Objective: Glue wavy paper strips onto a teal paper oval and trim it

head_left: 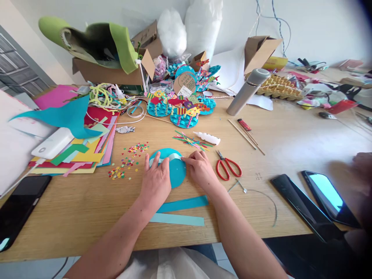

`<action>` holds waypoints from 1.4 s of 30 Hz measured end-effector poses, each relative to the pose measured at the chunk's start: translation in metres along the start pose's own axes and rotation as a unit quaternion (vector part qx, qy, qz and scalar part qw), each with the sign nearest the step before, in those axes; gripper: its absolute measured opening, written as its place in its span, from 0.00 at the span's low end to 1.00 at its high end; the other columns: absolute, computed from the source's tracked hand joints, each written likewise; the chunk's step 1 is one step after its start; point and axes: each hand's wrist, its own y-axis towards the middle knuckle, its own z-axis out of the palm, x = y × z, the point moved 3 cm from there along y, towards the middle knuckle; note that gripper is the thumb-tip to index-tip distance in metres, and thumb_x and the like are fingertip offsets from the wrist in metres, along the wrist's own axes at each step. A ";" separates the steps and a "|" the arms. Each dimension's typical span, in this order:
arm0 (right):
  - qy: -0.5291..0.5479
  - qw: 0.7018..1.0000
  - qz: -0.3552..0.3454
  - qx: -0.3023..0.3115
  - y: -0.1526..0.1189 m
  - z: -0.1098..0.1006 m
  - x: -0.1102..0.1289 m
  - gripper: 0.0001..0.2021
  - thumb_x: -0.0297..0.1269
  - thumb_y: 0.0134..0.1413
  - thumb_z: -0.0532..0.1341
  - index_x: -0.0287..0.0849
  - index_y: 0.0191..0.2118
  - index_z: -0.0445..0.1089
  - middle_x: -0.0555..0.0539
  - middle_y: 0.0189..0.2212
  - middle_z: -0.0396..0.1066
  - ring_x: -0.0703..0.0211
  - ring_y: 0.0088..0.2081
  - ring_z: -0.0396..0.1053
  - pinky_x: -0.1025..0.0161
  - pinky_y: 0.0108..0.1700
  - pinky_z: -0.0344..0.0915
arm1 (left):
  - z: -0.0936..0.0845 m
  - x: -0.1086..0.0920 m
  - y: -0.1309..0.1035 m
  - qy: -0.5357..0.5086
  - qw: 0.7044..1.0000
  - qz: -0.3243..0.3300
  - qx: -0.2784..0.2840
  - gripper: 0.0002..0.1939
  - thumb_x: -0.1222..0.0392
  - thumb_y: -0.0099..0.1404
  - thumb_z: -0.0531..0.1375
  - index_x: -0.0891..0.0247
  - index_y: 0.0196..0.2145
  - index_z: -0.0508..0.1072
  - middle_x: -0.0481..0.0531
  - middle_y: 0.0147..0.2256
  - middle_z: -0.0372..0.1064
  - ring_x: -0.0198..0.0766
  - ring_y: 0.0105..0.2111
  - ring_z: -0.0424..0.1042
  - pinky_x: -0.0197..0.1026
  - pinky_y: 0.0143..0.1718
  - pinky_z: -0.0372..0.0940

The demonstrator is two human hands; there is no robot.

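Observation:
A round blue paper disc [178, 176] lies on the table in front of me. Across its upper part runs a light-blue paper strip [174, 156], bowed up a little in the middle. My left hand [157, 178] rests on the disc's left side with fingers spread, their tips over the strip. At the disc's right edge, my right hand [200, 168] pinches the strip's right end. Two more strips, a blue one [186, 204] and a pale-blue one [180, 219], lie nearer to me. Red-handled scissors [228, 166] are beside my right hand, and a white glue bottle [207, 138] is behind it.
Paper confetti [124, 162] lies left of the disc, thin paper strips [192, 140] behind it. Finished blue paper pieces [183, 118] and a steel flask [247, 93] stand farther back. Coloured paper [87, 155] is stacked left; phones [328, 195] lie right, near another person's blurred hand [362, 170].

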 end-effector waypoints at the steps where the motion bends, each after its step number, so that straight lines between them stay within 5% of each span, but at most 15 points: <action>1: 0.012 1.000 0.000 -0.010 0.000 0.000 0.000 0.18 0.22 0.58 0.54 0.44 0.44 0.79 0.42 0.33 0.68 0.52 0.39 0.60 0.56 0.44 0.63 | 0.000 0.000 0.000 0.001 1.000 0.000 0.001 0.21 0.75 0.64 0.48 0.74 0.53 0.67 0.63 0.46 0.76 0.55 0.61 0.60 0.63 0.64 0.45; 15: -0.011 1.000 -0.019 -0.005 -0.001 0.003 -0.001 0.19 0.22 0.57 0.55 0.45 0.45 0.79 0.42 0.32 0.67 0.51 0.39 0.60 0.55 0.43 0.64 | -0.001 0.001 0.002 -0.010 1.000 -0.009 0.028 0.19 0.75 0.65 0.49 0.71 0.49 0.71 0.61 0.42 0.77 0.53 0.63 0.58 0.64 0.65 0.43; 26: 0.078 0.988 -0.021 -0.134 0.001 -0.013 0.016 0.18 0.24 0.61 0.52 0.42 0.49 0.74 0.43 0.34 0.68 0.53 0.40 0.61 0.55 0.42 0.65 | -0.004 0.002 0.002 -0.046 0.999 0.000 0.030 0.16 0.74 0.63 0.50 0.68 0.43 0.75 0.60 0.47 0.75 0.55 0.62 0.58 0.66 0.65 0.44; 42: -0.070 0.995 -0.050 -0.050 -0.002 -0.003 0.038 0.20 0.28 0.61 0.52 0.50 0.55 0.71 0.41 0.40 0.65 0.50 0.43 0.57 0.53 0.45 0.59 | -0.003 0.004 0.004 -0.056 0.998 0.015 0.030 0.16 0.74 0.63 0.50 0.71 0.41 0.75 0.65 0.47 0.75 0.53 0.63 0.57 0.61 0.64 0.50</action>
